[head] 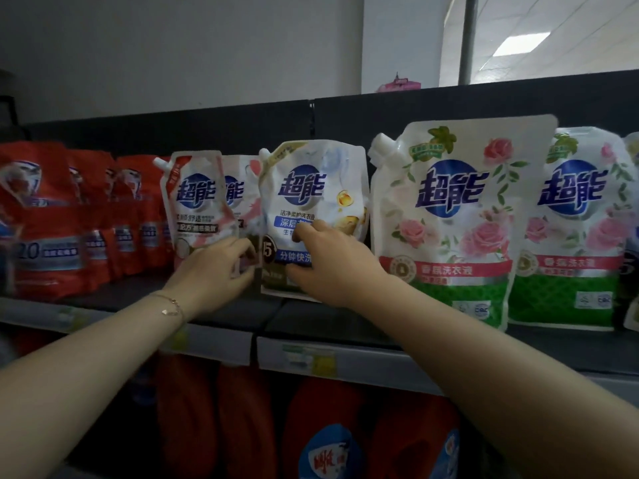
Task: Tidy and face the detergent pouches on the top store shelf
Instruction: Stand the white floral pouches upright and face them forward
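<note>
Two bare arms, one bracelet.
Left hand (pixel 214 271) and right hand (pixel 332 267) uncovered, both forearms bare to the frame edge. Thin gold-tone chain bracelet (pixel 171 305) round the left wrist, with a small flat charm on it; finer detail blurred.

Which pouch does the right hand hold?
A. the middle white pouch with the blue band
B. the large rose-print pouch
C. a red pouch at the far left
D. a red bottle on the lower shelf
A: the right hand curls its fingers and thumb on the lower front of the middle white pouch.
</note>
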`<state>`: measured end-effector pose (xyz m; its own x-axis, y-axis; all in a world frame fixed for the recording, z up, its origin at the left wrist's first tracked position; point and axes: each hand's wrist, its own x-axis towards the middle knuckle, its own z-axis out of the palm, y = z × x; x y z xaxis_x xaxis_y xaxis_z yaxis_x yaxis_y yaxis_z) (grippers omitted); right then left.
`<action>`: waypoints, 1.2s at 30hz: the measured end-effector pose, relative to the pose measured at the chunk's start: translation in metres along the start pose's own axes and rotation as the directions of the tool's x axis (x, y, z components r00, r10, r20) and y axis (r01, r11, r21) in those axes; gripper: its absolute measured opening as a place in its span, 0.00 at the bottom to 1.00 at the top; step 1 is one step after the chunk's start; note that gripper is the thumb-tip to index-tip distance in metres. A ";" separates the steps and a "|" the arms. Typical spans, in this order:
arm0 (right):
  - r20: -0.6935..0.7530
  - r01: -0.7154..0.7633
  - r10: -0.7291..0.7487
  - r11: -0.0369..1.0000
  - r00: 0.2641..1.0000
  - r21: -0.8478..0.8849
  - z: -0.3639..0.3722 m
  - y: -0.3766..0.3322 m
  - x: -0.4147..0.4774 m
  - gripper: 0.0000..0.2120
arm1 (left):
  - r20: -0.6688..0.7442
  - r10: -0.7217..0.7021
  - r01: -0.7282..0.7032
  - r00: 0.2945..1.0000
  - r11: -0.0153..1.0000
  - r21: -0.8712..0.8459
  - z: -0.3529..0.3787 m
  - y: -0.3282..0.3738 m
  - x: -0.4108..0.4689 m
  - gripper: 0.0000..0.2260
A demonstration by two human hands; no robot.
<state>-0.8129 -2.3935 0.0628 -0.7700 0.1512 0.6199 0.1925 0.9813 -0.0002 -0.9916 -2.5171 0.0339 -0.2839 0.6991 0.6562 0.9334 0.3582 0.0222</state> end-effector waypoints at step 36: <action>-0.143 -0.367 0.805 0.411 0.576 0.835 0.077 0.041 0.056 0.14 | 0.235 -0.429 0.360 0.872 0.238 -0.902 0.074 -0.032 0.096 0.09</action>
<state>-0.8949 -2.3357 0.0374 -0.2011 0.8600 0.4691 -0.1461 0.4472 -0.8824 -1.0652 -2.4158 0.0407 -0.7000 0.6014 0.3851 0.3174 -0.2211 0.9222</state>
